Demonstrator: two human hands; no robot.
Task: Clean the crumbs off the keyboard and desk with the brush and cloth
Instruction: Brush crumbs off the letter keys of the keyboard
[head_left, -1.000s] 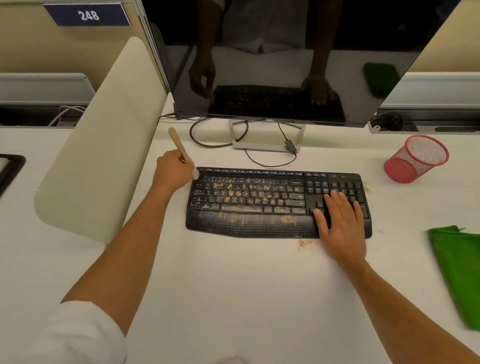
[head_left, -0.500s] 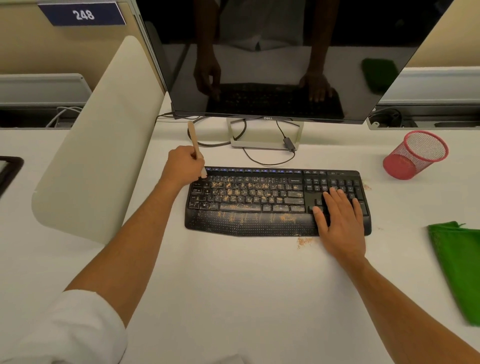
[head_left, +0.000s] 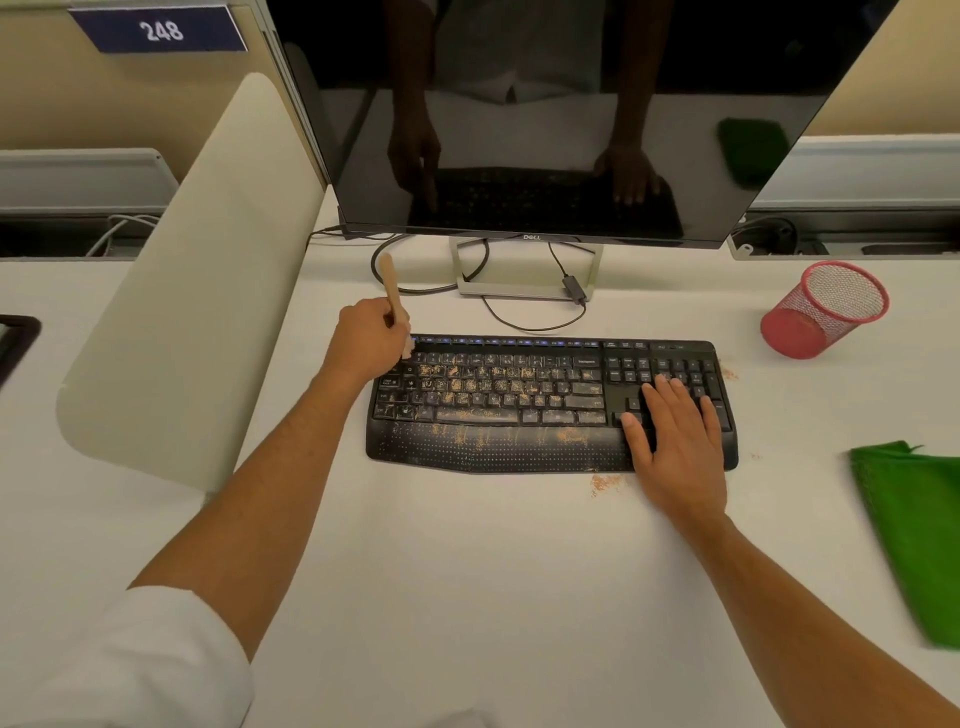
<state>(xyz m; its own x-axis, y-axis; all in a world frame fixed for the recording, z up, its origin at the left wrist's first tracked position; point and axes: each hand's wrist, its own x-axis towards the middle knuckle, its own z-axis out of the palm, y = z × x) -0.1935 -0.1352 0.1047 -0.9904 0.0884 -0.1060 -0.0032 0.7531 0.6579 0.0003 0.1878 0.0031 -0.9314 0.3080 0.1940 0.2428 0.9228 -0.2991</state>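
A black keyboard lies on the white desk, its keys and palm rest strewn with tan crumbs. A small crumb pile sits on the desk just below its front edge. My left hand grips a wooden-handled brush; the pale bristles touch the keyboard's top-left corner and the handle points up and away. My right hand rests flat on the keyboard's right end, fingers straight over the number pad. A green cloth lies on the desk at the right edge.
A Dell monitor stands behind the keyboard, cables looping round its stand. A red mesh cup lies tipped at the back right. A cream divider panel rises on the left. A few crumbs lie beside the keyboard's right end.
The brush handle has swung from leaning left to nearly upright, and my left hand has shifted slightly right at the keyboard's top-left corner. My right hand stays put.
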